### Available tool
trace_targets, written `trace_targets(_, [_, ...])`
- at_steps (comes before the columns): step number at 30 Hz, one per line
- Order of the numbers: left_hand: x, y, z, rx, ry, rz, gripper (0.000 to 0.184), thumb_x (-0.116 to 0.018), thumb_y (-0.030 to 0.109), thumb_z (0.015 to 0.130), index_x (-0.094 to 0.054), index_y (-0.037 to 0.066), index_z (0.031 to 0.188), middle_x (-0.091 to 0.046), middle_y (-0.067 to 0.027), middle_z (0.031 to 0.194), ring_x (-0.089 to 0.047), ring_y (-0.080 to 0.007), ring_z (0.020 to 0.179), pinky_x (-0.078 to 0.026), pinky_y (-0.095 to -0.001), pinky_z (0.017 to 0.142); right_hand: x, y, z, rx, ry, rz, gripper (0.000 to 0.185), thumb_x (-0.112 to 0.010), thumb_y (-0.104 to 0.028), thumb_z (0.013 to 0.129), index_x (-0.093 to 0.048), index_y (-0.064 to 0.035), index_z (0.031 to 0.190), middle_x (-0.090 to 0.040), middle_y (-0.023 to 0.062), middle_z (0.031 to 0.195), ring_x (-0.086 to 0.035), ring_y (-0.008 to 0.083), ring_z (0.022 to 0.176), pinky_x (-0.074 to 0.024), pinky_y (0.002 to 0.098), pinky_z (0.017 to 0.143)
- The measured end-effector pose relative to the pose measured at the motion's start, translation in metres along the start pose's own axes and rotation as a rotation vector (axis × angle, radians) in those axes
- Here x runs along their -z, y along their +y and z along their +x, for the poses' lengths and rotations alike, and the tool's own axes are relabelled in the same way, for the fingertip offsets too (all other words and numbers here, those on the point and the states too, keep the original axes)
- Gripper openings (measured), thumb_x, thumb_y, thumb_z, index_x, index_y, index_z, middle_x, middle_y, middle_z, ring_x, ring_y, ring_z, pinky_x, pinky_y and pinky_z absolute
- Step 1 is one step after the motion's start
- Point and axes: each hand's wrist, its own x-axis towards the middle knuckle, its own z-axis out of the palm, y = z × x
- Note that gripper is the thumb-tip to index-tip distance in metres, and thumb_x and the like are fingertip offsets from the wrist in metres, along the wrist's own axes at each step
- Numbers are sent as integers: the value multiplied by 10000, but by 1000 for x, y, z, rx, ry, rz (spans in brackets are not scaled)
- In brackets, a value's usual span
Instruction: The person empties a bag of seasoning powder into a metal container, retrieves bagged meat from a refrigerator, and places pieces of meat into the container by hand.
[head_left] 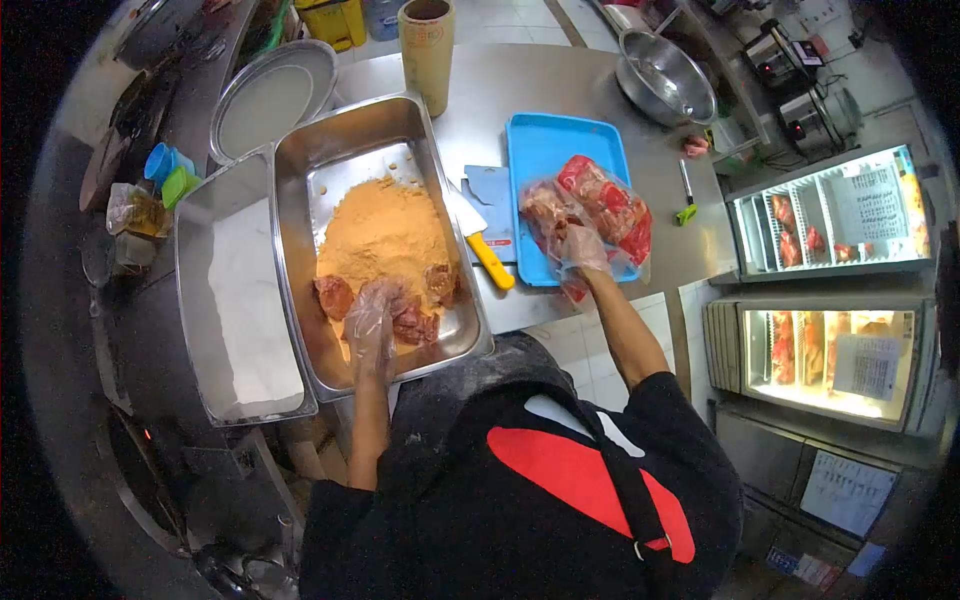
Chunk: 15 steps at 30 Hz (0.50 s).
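My left hand, in a clear plastic glove, is down in a deep steel pan that holds a mound of orange breading powder. Its fingers curl over a piece of raw meat; the grip is partly hidden by the glove. More raw meat lies on the powder to either side. Over on the blue tray, my gloved right hand is closed on the near edge of a clear plastic bag with dark red meat. A second, red-printed bag of meat lies beside it.
A yellow-handled knife rests between pan and tray. White powder fills another steel pan at left. A plastic-wrap roll stands behind, with a metal bowl at back right. Lit fridges stand at right.
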Motion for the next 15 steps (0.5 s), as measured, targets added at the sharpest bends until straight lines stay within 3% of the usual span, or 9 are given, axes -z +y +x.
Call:
trace_targets(4, [-2, 10, -7, 21, -9, -102, 228, -543, 177, 933, -643, -1, 1033, -662, -88, 1014, -641, -181, 902, -514, -298, 815, 15, -6, -9, 6, 177, 110, 280, -662, -320, 795, -709, -47, 832, -669, 202, 806, -653, 378, 769, -514, 480, 710])
trace_targets(5, [-2, 13, -11, 19, -18, -93, 239, -537, 187, 935, -644, -3, 1033, -661, -86, 1019, -642, -182, 900, -510, -300, 815, -9, 18, 0, 123, 295, 202, 310, -682, -339, 782, -698, -30, 755, -659, 197, 737, -652, 362, 705, -508, 475, 647])
trace_targets(8, [-10, 30, -24, 2, 39, -69, 258, -529, 206, 941, -641, -4, 1041, -655, -80, 1026, -640, -181, 884, -508, -306, 805, 5, 18, -10, 71, 184, 206, 316, -689, -350, 781, -696, -35, 763, -659, 198, 742, -652, 355, 707, -494, 470, 622])
trace_targets(11, [-2, 11, -10, 28, 17, -45, 280, -624, 204, 906, -634, -26, 1065, -667, -108, 993, -651, -193, 902, -540, -298, 807, 10, 10, -16, -36, 139, 207, 318, -684, -352, 790, -694, -36, 764, -662, 200, 765, -653, 356, 717, -489, 468, 617])
trace_targets(15, [-5, 12, -9, 70, -15, -29, 256, -552, 211, 937, -636, 3, 1060, -655, -78, 998, -625, -166, 898, -488, -280, 828, 23, -18, -28, -58, 165, 331, 326, -657, -340, 811, -688, -18, 769, -668, 205, 810, -656, 367, 748, -503, 459, 648])
